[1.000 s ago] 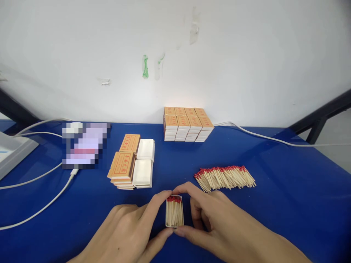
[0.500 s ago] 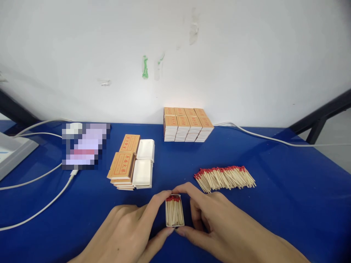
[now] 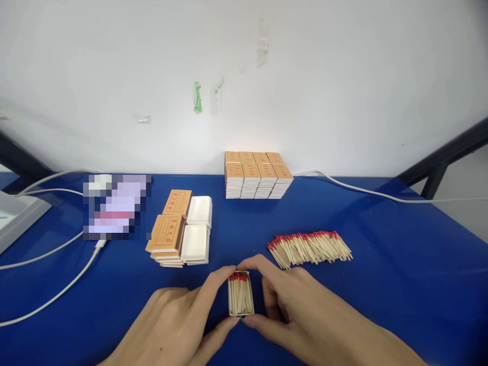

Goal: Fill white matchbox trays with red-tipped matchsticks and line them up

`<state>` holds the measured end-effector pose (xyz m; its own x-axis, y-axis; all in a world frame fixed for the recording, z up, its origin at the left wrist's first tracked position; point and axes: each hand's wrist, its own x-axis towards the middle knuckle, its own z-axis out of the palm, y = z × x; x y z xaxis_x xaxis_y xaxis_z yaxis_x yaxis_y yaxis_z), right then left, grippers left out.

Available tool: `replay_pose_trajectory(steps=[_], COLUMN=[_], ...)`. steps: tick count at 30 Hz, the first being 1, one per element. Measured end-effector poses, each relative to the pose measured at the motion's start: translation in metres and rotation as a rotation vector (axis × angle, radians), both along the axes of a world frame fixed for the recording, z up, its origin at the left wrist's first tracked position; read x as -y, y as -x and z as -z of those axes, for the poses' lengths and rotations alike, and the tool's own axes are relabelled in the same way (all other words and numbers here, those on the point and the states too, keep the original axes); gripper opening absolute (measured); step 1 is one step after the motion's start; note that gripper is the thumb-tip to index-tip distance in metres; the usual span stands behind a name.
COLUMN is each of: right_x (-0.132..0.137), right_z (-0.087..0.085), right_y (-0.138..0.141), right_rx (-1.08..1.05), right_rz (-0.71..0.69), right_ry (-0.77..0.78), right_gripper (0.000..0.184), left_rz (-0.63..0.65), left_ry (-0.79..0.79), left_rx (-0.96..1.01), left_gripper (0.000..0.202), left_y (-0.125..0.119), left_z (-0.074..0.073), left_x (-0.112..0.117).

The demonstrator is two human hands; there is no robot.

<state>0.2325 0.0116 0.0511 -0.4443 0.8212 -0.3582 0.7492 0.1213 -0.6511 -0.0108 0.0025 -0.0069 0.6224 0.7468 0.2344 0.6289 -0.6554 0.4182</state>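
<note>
A small white matchbox tray point(image 3: 241, 297), filled with red-headed matches, is pinched between both my hands at the front of the blue table. My left hand point(image 3: 179, 315) grips it with forefinger at the far end and thumb at the near end. From the other side my right hand point(image 3: 293, 300) holds the same two ends. The matches inside lie lengthwise, heads toward the wall. Beyond my right hand is a row of loose matches point(image 3: 310, 249), red tips pointing away from me.
Orange matchbox sleeves point(image 3: 166, 234) are stacked at left, beside stacks of empty white trays point(image 3: 195, 243). Finished-looking matchboxes point(image 3: 259, 175) form a block against the wall. A blurred phone-like object point(image 3: 120, 206) with a white cable point(image 3: 84, 274) lies far left; another cable point(image 3: 362, 190) runs along the back right.
The view has shifted slightly, so everything sits a little differently in the picture. Both hands keep the same pinch on the filled tray.
</note>
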Motion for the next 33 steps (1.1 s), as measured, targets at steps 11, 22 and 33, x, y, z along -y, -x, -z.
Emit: replay_pose_trajectory(steps=[11, 22, 33], right_x=[0.0012, 0.0016, 0.0024], right_z=[-0.0011, 0.0002, -0.0033], right_y=[0.0007, -0.0009, 0.0006], right_rx=[0.028, 0.026, 0.010], right_rz=[0.005, 0.003, 0.025], right_ry=[-0.002, -0.010, -0.051], right_gripper=[0.040, 0.038, 0.038], left_rz=[-0.008, 0.005, -0.001], left_ry=[0.037, -0.007, 0.017], left_rx=[0.008, -0.011, -0.011], left_gripper=[0.047, 0.046, 0.048], left_y=[0.0021, 0.0022, 0.0045], left_z=[0.0013, -0.0023, 0.0000], left_x=[-0.0017, 0.0006, 0.0007])
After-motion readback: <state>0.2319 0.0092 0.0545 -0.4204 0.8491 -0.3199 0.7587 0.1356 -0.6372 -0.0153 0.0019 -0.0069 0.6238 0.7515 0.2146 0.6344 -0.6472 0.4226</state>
